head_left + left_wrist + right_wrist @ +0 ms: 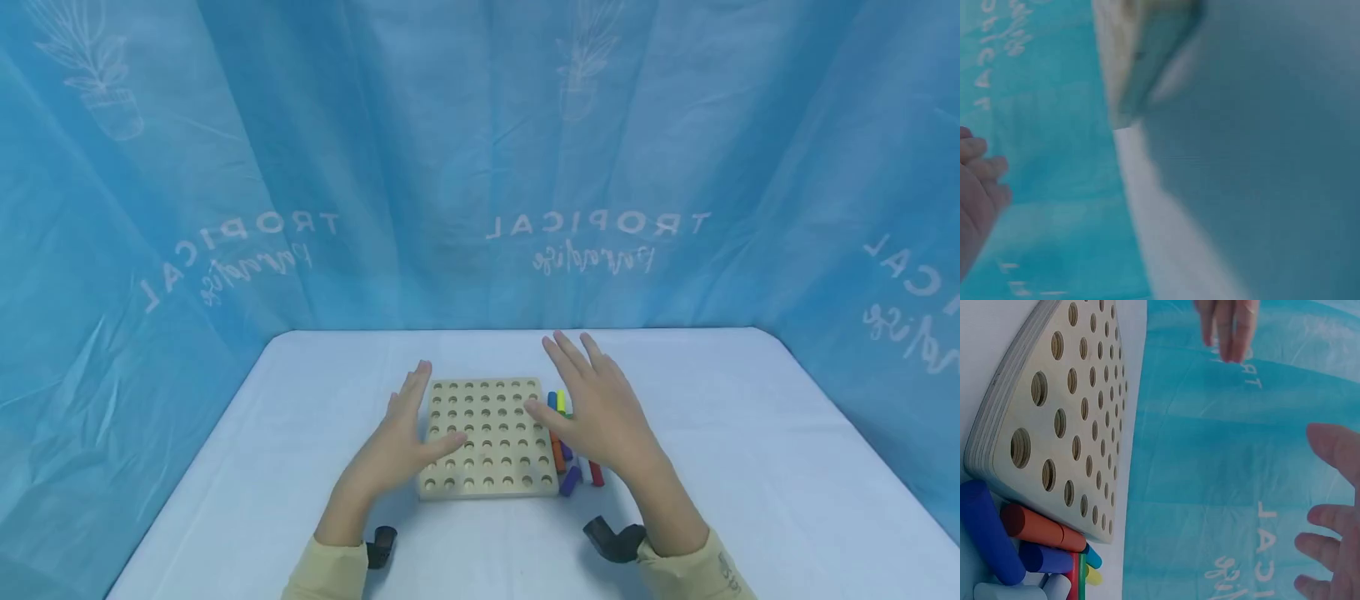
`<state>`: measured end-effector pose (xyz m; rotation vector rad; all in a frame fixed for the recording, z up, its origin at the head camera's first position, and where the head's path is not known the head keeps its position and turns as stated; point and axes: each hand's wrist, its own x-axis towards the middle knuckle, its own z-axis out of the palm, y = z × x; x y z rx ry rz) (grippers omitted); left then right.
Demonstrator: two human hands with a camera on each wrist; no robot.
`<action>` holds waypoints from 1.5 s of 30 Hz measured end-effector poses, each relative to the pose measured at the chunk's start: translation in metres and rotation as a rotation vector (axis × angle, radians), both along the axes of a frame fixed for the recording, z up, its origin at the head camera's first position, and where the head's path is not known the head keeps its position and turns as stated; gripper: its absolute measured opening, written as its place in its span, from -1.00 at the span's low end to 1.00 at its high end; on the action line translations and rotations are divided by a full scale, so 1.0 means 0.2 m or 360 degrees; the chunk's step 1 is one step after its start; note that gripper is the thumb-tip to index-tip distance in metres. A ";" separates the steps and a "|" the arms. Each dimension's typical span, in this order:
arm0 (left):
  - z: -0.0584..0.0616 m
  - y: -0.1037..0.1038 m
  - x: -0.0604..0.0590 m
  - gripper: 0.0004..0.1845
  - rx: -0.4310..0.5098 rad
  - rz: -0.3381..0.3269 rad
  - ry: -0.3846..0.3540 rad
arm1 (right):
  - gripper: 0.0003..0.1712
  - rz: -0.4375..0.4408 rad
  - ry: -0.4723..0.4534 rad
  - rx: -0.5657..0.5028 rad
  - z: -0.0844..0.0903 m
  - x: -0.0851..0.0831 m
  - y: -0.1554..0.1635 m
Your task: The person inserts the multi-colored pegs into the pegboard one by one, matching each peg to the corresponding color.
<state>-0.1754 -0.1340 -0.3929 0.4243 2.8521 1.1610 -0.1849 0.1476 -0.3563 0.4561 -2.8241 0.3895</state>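
Observation:
A wooden board (487,454) with rows of round holes lies on the white table. My left hand (397,446) is held over the board's left side, fingers extended and thumb pointing inward; it holds nothing. Over the right edge hovers my right hand (600,408), fingers spread, also holding nothing. Beside the board's right side lies a loose group of coloured pegs, among them a purple peg (988,531), an orange peg (1035,525) and a red peg (596,473). In the head view the right hand hides part of that group.
The white table (247,500) ends at a blue curtain (420,167) printed with white lettering, which hangs behind it and on both sides. A black wrist device (615,540) sits at the right cuff, and another black device (381,547) at the left.

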 end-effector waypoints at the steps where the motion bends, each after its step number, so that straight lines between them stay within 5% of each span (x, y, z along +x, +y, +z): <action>1: -0.02 -0.01 -0.01 0.22 0.0060 -0.0008 -0.0065 | 0.05 0.0008 -0.0003 -0.0013 0.00 -0.01 0.00; 8: -0.16 -0.09 -0.03 0.28 0.0247 -0.0017 -0.0431 | -0.04 0.0059 -0.0046 -0.0190 -0.01 -0.04 0.02; 18: -0.33 -0.13 -0.06 0.37 0.0010 -0.0091 -0.0351 | -0.15 0.0145 -0.0175 -0.0445 -0.01 -0.10 0.06; 24: -0.33 -0.12 -0.07 0.46 -0.0130 -0.0125 -0.0198 | -0.20 0.0142 -0.0201 -0.0533 -0.03 -0.16 0.10; 34: -0.32 -0.11 -0.05 0.47 -0.0129 0.0012 -0.0319 | -0.21 0.0061 -0.0378 -0.0606 -0.15 -0.25 0.12; 45: -0.36 -0.10 -0.04 0.47 -0.0133 0.0016 -0.0374 | -0.34 -0.0171 -0.0458 -0.0310 -0.33 -0.31 0.14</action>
